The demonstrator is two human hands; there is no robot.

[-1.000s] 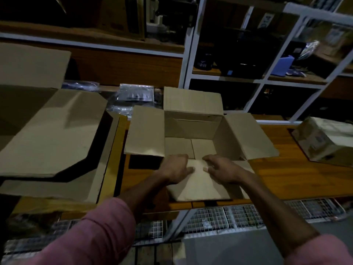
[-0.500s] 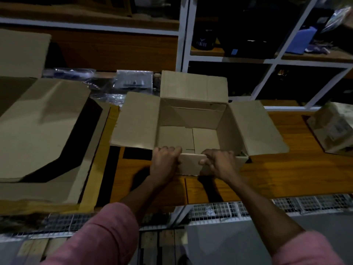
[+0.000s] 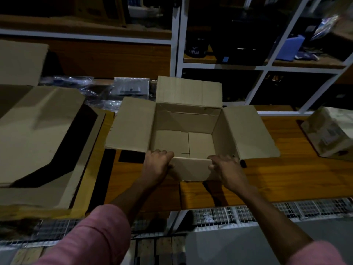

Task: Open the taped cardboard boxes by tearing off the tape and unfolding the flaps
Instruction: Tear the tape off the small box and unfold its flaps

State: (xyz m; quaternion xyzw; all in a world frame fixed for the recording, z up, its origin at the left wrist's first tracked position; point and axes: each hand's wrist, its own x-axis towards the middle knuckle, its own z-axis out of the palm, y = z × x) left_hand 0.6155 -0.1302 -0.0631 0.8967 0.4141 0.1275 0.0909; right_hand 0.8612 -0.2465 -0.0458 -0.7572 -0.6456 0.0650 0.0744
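Folded down since a second earlier, the near flap [image 3: 191, 168] was gripped at each end by the left hand [image 3: 155, 166] and right hand [image 3: 227, 169], fingers curled over its top edge.

Left hand [image 3: 157, 165], right hand [image 3: 226, 169] grip near flap [image 3: 191, 168] of open cardboard box [image 3: 183, 119].

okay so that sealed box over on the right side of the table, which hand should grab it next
Right. The right hand grips the open box on its near flap, on the side toward the sealed box; the left hand is farther.
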